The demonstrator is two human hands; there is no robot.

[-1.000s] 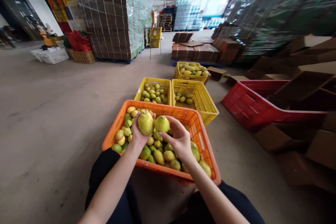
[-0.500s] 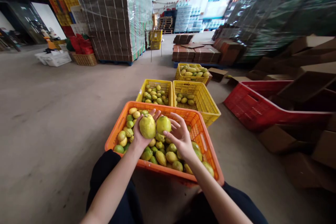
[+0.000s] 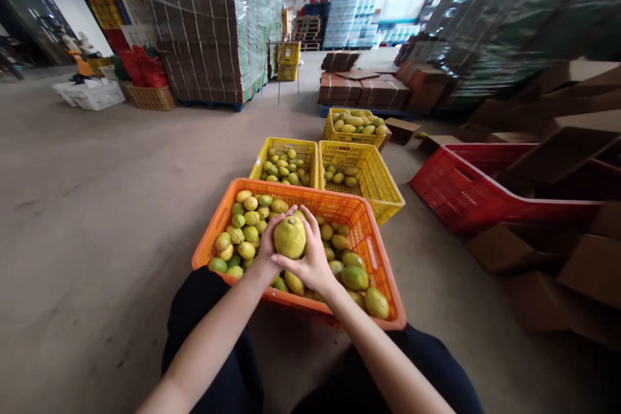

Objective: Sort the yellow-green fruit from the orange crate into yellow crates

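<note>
Both your hands cup one knobbly yellow-green fruit [image 3: 290, 239], held above the orange crate [image 3: 291, 189]. Left hand [image 3: 268, 247]: fingers curve round the fruit's left side; thumb hard to make out. Right hand [image 3: 316, 255]: fingers bend along the right and far side, thumb laid across below, toward your left hand. Fingertips of both meet or nearly meet behind the fruit; can't tell which.

Progress, by judgement: partway. The fruit in hand isn't set down yet. Plenty of loose fruits [image 3: 356, 277] lie in the orange crate beneath. Beyond it, the left yellow crate [image 3: 312, 165] holds a fair layer, the right yellow crate [image 3: 376, 174] only a small cluster, the rear yellow crate [image 3: 352, 138] is heaped.
</note>
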